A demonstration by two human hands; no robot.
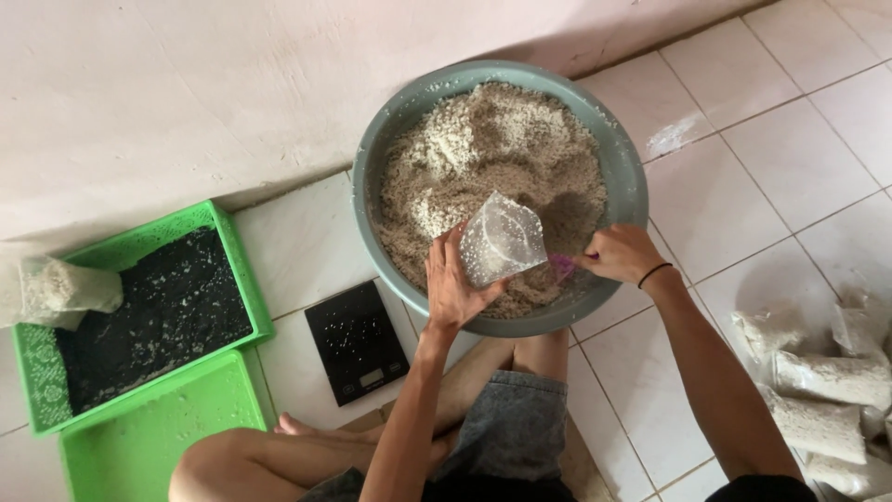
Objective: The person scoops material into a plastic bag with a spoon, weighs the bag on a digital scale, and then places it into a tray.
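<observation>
Bent knees (279, 455) lowest in frame, person sitting on white tiled floor (790, 177). Left hand (455, 284) fingers wrapped around clear plastic bag (502, 240), held over grey basin (632, 186) of pale grain mix (483, 149). Right hand (621, 253) closed on pink scoop (561, 268). Black scale (357, 342), green trays (139, 307) left; filled bags (822, 390) right, pale wall behind.

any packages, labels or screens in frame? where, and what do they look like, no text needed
Clear plastic bag: in left hand over the grey basin, nearly empty.
Filled bags: heap on floor at right, clear, pale grain.
Filled bag: on green tray's left edge.
Kitchen scale: black, flat, small screen, unreadable.
</observation>
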